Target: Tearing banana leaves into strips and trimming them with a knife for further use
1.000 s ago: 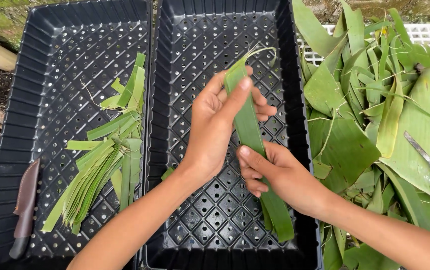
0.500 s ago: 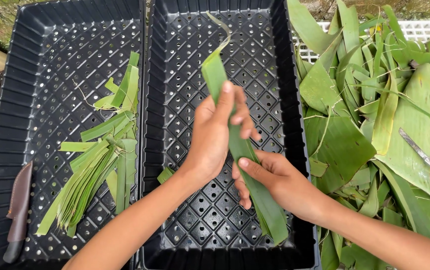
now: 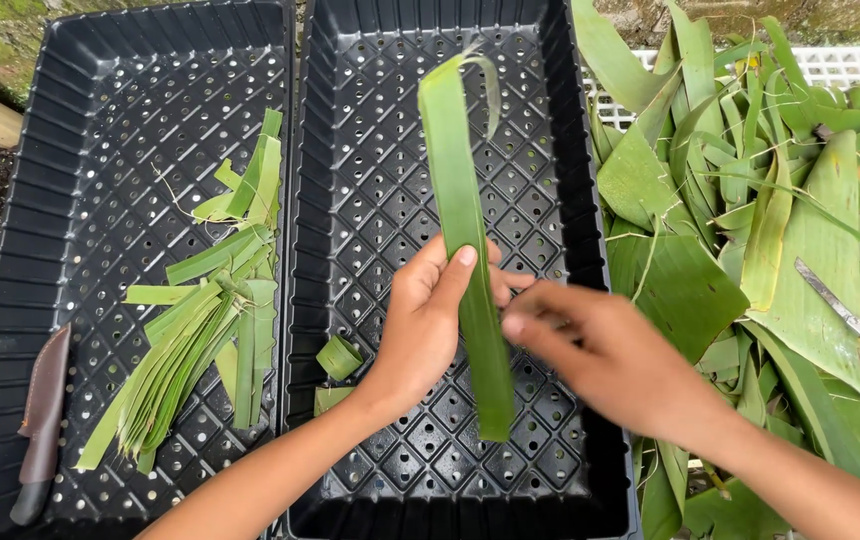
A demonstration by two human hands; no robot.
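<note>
A long green leaf strip (image 3: 455,190) stands nearly straight over the middle black perforated tray (image 3: 370,130), its curled tip pointing away from me. My left hand (image 3: 428,320) grips the strip around its lower half, thumb on top. My right hand (image 3: 600,355) is blurred, just right of the strip, fingertips at its edge near my left fingers; whether it holds the leaf is unclear. Two small leaf scraps (image 3: 338,357) lie in this tray by my left wrist.
The left black tray (image 3: 80,130) holds a bundle of cut leaf strips (image 3: 195,345) and a brown knife sheath (image 3: 42,420) on its left rim. A big pile of green leaves (image 3: 760,240) lies at the right on a white crate, with a knife (image 3: 855,322) on top.
The leaf strip has slid away from me, so more of it sticks out beyond my left hand. My right hand has come off its lower end and moved up and right.
</note>
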